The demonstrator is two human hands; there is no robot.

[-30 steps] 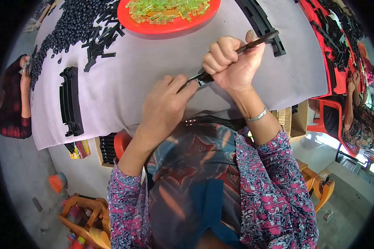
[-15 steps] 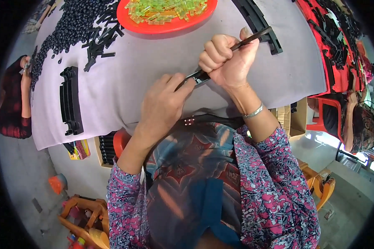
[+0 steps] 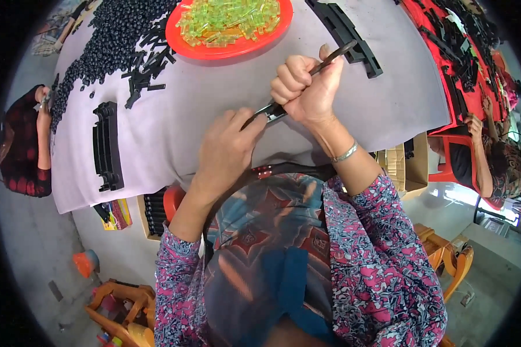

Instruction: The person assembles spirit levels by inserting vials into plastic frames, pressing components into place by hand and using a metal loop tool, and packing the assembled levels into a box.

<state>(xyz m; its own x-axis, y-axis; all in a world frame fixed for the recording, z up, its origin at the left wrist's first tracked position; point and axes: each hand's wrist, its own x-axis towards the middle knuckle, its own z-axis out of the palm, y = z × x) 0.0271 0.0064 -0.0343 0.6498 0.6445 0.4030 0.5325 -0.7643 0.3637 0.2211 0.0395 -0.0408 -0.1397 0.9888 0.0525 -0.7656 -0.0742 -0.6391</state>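
- Right hand (image 3: 304,89): clenched around a long, thin, dark rod-like piece (image 3: 346,49); sits on the near side of the red oval plastic plate (image 3: 226,53), a bit right.
- Left hand (image 3: 228,144): fingers closed on the rod-like piece's lower-left end, thumb hidden; straight nearward of the plate.
- Rod-like piece: slants between both hands, nearward and right of plate; shiny patch by left fingertips; can't tell if one part or two joined.
- Plate holds small translucent yellow-green plastic tubes (image 3: 231,20).
- Left of plate: heap of small round black beads (image 3: 113,40); short flat black strips (image 3: 147,63) between heap and plate.
- Nearward-left of plate: black ridged plastic bar (image 3: 107,147).
- Right of plate: second, similar black bar (image 3: 344,37).
- Under plate: worktop (image 3: 202,87) with pale lilac cloth.
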